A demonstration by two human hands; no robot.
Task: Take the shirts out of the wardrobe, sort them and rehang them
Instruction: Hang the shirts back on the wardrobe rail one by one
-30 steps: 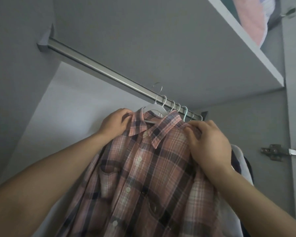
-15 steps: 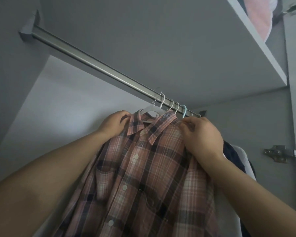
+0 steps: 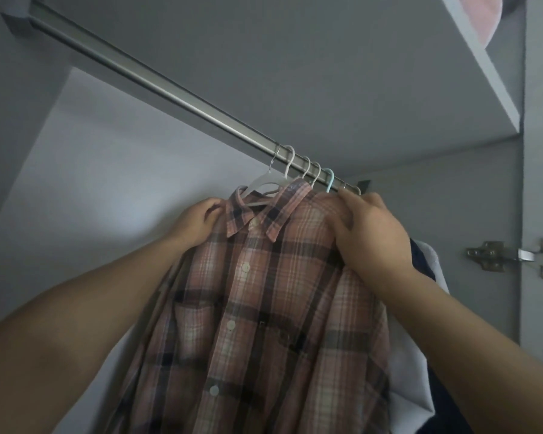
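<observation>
**Now at the rail: both hands on the plaid shirt's shoulders**

Just below the middle of the frame, the left hand (image 3: 198, 222) grips the left shoulder of the pink plaid shirt (image 3: 257, 308), fingers curled into the cloth beside the collar. The right hand (image 3: 370, 233) clasps the opposite shoulder, its fingertips reaching up close under the rail. Between them the shirt hangs front-on from a white hanger (image 3: 262, 186), its length running straight down to the bottom edge.

The hanger's hook sits over the metal rail (image 3: 157, 86), leftmost in a tight cluster of hooks (image 3: 308, 169). The rail slants from upper left down to centre right, so any slide goes along that line. The right hand looks nearer the hooks.

Behind the right wrist hang a dark garment (image 3: 420, 261) and a white one (image 3: 411, 371). A door hinge (image 3: 511, 255) shows at right.
</observation>
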